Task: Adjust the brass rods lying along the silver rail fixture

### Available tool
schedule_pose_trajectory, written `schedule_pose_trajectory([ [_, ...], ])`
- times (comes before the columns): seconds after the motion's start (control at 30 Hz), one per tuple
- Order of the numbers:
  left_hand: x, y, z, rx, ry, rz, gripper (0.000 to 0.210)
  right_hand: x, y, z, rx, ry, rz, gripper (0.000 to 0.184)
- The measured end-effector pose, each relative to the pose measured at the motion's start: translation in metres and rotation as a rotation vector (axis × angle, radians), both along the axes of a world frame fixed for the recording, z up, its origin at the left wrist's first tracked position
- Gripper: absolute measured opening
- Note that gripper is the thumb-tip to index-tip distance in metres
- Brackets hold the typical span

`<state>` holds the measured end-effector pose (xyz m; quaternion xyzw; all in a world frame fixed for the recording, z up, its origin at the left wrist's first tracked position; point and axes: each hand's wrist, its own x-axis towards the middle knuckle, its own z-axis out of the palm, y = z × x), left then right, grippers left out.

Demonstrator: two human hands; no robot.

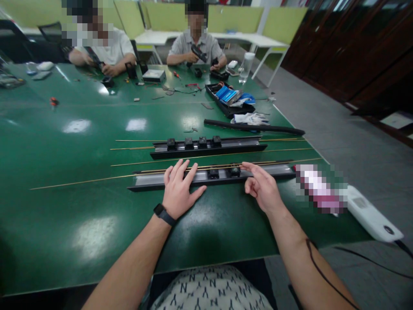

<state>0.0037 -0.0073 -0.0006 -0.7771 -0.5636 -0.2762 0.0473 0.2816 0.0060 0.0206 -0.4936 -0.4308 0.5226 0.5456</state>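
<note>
My left hand [181, 189] lies palm down over the near black-edged metal channel [151, 181], its fingers spread across thin brass-coloured rods [219, 167]. Small black blocks [213, 172] sit in this channel between my hands, and others may be under my left fingers. At the right part of the channel is my right hand [263, 187], with the foremost fingers stretched out to the rods and the others bent. No grasped object shows in it. Behind lies a second, similar channel [209, 150] with several black blocks along it. More thin rods run beside both channels.
A black tube [254, 127], gloves [250, 118] and a black tray [222, 103] with blue items lie farther back. A white power strip [371, 213] is at the right edge. Two people sit across the green table [80, 224], holding dark tools. A clear cup [246, 68] stands near one.
</note>
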Motion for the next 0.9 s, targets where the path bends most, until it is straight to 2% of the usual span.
schedule_pose_trajectory([
  [0.23, -0.0003, 0.0001, -0.0006, 0.008, 0.003, -0.002, 0.067, 0.0033, 0.0023, -0.0015, 0.032, 0.014, -0.061, 0.040],
  [0.57, -0.0006, 0.0000, -0.0003, 0.009, 0.014, -0.002, 0.067, 0.0009, -0.0003, 0.0007, 0.002, 0.026, -0.006, 0.042],
  [0.9, -0.0011, 0.0002, -0.0014, 0.017, 0.014, -0.003, 0.068, 0.0060, 0.0029, -0.0030, 0.041, 0.068, -0.068, 0.036],
])
